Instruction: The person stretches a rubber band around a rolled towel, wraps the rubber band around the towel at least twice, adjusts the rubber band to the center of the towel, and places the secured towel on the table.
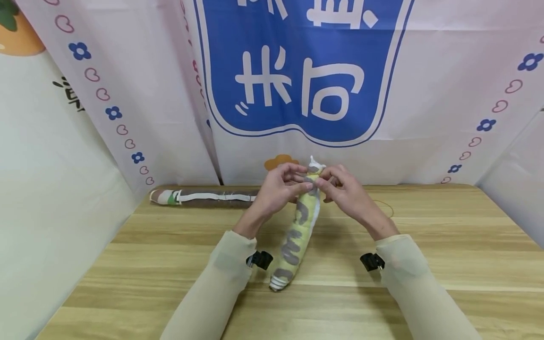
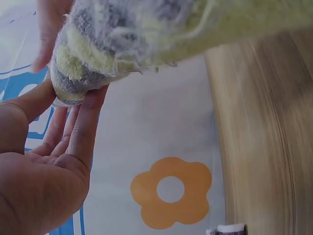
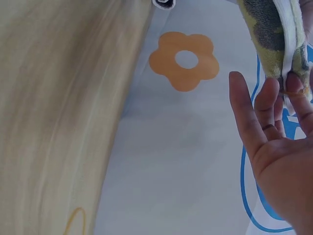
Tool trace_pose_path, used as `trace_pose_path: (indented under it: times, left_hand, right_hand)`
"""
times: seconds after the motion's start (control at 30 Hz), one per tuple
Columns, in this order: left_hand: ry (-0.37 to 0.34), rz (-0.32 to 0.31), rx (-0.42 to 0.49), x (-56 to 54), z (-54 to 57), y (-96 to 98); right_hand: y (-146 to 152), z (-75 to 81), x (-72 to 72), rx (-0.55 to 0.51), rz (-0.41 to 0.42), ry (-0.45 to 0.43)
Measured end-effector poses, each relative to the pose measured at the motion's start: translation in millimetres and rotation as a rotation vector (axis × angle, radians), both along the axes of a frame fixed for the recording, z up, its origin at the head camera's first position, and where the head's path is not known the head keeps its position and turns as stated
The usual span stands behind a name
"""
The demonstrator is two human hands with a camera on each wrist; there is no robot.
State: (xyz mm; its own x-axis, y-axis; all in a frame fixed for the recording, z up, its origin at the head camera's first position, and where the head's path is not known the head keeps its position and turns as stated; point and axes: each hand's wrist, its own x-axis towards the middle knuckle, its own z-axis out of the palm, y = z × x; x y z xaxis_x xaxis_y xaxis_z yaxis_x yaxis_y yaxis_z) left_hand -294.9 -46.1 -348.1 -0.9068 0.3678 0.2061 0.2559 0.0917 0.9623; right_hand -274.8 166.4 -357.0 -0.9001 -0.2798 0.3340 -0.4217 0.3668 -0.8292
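A rolled towel (image 1: pixel 301 215), yellow with grey patches and a white edge strip down one side, tilts above the table with its upper end between both hands. On its left, my left hand (image 1: pixel 276 189) pinches that end between thumb and fingers, also seen in the left wrist view. My right hand (image 1: pixel 346 191) pinches the same end from the right, its thumb and a finger at a thin orange rubber band (image 3: pixel 295 92) round the towel. White cloth sticks out above the band. The towel's lower end, with white folds, hangs near the tabletop.
Along the table's back edge lies a brown rolled towel (image 1: pixel 216 202) with a white strip and a green patch. A loose yellow rubber band (image 1: pixel 386 207) lies behind my right wrist. The wooden table (image 1: pixel 446 264) meets a printed cloth backdrop (image 1: pixel 425 118).
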Motion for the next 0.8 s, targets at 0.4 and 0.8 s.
trace_pose_path:
  times: [0.4,0.8]
  left_hand:
    - [-0.213,-0.036,0.043,-1.2,-2.9,0.1]
    - [-0.245,-0.026,0.069,-2.6,-2.3,-6.7]
  right_hand:
    - [6.1,-2.1,-4.2,0.000,0.106,-0.060]
    - [1.7,4.5,-0.8,0.113,0.120,0.030]
